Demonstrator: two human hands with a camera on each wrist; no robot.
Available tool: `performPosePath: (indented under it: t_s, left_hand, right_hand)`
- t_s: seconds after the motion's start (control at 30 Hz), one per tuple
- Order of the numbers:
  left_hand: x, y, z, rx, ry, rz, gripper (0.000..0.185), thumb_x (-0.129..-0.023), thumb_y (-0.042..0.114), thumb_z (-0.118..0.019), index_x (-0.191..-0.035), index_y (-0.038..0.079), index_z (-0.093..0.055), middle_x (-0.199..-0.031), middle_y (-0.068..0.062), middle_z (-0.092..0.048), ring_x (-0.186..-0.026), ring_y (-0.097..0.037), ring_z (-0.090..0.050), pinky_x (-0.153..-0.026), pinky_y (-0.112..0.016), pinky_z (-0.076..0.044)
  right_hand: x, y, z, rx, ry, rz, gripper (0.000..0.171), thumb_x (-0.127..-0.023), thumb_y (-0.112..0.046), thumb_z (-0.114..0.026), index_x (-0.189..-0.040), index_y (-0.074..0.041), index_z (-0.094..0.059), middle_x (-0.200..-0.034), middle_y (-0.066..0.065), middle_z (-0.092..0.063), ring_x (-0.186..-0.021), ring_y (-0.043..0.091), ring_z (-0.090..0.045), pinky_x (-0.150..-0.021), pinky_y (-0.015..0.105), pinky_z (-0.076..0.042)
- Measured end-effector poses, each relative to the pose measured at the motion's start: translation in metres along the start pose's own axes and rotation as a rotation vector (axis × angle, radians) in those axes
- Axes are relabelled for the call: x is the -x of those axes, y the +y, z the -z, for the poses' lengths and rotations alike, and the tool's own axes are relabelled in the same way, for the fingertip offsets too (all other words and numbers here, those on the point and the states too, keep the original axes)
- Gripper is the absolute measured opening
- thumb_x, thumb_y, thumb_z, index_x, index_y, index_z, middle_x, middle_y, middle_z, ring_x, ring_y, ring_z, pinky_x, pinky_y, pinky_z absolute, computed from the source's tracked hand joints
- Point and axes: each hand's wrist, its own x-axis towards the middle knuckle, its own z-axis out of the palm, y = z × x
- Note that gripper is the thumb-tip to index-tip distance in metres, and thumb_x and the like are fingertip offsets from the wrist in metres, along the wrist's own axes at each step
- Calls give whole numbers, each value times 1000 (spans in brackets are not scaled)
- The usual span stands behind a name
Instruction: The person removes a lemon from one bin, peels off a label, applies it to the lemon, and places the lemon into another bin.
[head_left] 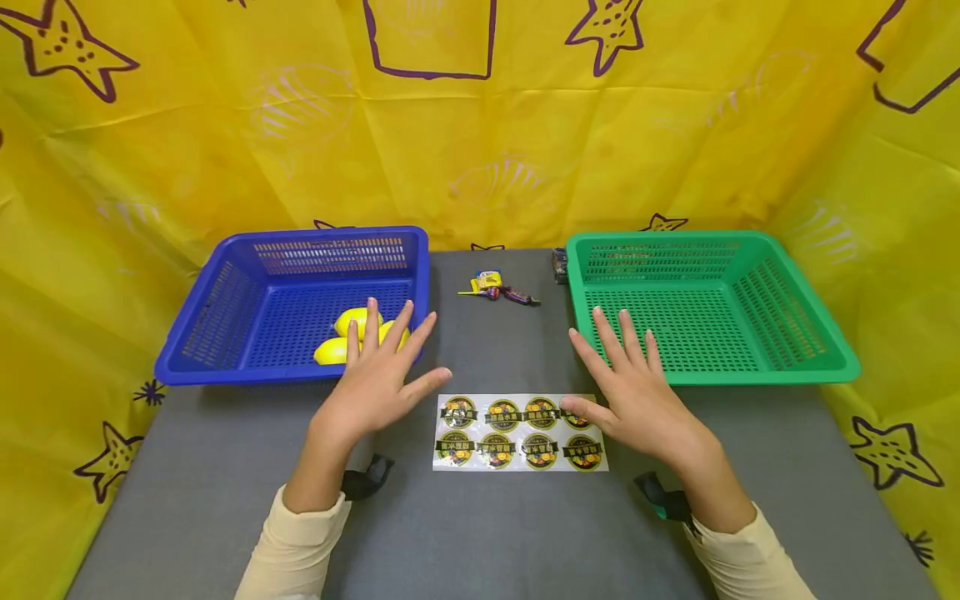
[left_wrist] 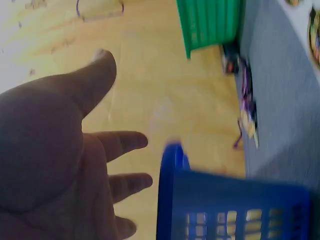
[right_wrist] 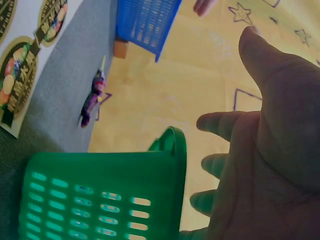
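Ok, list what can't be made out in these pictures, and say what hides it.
1. Lemons in the blue basket: head view, the left hand covers part, so the count is unsure.
2. Sticker sheet: print too small to read; the right hand covers its top right corner.
3. Sweets: too small in the head view, blurred in the left wrist view.
4. Dark thing behind the green basket: mostly hidden by its rim.

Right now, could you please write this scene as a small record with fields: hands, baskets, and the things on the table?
left hand: open, fingers spread, above the table near the blue basket
right hand: open, fingers spread, thumb over the sticker sheet's edge
blue basket: left, holds yellow lemon-like fruits
green basket: right, nothing seen inside
sticker sheet: flat between the hands, eight round stickers
candies: between the baskets
table: grey
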Motion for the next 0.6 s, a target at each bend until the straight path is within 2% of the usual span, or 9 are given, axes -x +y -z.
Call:
performPosePath:
  t_s: [0.07,0.13,0.2,0.27,0.4,0.6]
  left_hand:
    - [-5,-14,5,68,5,7,68,-103,54,-45,-159,18,-31,-166,-15,-11,-147,-44,16,-112,-68,10]
    - [-10,-28,9,108,18,20,56,-106,39,-46,-154,11,-40,-163,-20,-19,-148,-48,2,-112,-70,-1]
    - [-15,-42,13,114,25,40,48,-105,26,-48,-148,5,-48,-157,-25,-31,-144,-50,-17,-110,-70,-14]
    - [-20,-53,15,92,23,66,44,-102,18,-52,-142,-1,-53,-146,-29,-44,-133,-51,-36,-106,-68,-27]
    - [-31,-67,22,54,-36,115,42,-98,20,-60,-133,-4,-60,-127,-29,-60,-114,-46,-55,-97,-61,-42]
    - [-53,-67,30,-32,-160,168,45,-94,31,-66,-128,1,-65,-116,-24,-67,-104,-41,-61,-85,-59,-48]
  right_hand:
    - [-1,0,-3,-8,-12,2,85,-97,-57,-57,-162,-17,-20,-167,6,11,-148,34,20,-113,67,6]
    - [-1,-1,-6,-11,-20,7,85,-97,-58,-56,-161,-16,-21,-167,8,10,-148,34,20,-113,67,5]
    - [-1,-1,-8,-13,-27,11,85,-97,-59,-56,-161,-15,-22,-167,10,7,-149,35,19,-113,67,5]
    - [0,-2,-10,-13,-33,10,85,-96,-59,-57,-161,-14,-24,-167,12,4,-149,35,18,-113,66,6]
    - [2,-1,-14,-4,-33,1,85,-95,-59,-58,-160,-13,-27,-167,15,-3,-150,37,14,-114,66,6]
    - [3,-1,-17,27,-36,-12,84,-95,-60,-58,-159,-13,-30,-167,13,-4,-150,36,11,-114,67,1]
